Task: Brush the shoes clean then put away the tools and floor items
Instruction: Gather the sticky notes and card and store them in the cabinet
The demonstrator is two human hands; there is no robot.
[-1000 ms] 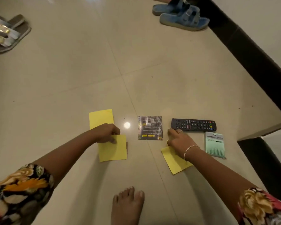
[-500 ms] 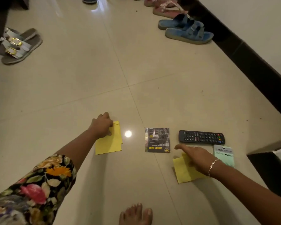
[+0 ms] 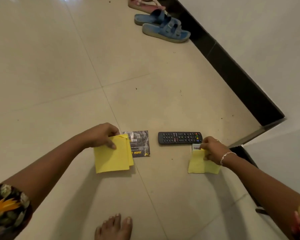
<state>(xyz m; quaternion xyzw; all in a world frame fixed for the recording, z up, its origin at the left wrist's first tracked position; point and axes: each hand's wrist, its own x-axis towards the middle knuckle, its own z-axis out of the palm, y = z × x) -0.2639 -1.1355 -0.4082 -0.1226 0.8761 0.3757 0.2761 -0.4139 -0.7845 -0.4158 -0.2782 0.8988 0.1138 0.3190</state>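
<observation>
My left hand (image 3: pixel 102 135) pinches a stack of yellow paper sheets (image 3: pixel 113 155), lifted partly over a small dark booklet (image 3: pixel 140 144) on the floor. My right hand (image 3: pixel 213 149) grips another yellow sheet (image 3: pixel 200 164) and lies on a mint-green packet (image 3: pixel 196 147), mostly hidden beneath it. A black remote control (image 3: pixel 179 137) lies flat between the booklet and my right hand. Blue sandals (image 3: pixel 164 26) stand far off by the wall, pink sandals (image 3: pixel 142 4) behind them.
The floor is pale glossy tile. A black skirting strip (image 3: pixel 232 70) runs along the white wall on the right and turns a corner near the remote. My bare foot (image 3: pixel 113 227) rests at the bottom edge.
My left hand has gathered the two yellow sheets into one stack and carried it right, over the booklet. My right hand has slid its yellow sheet right, onto the green packet.
</observation>
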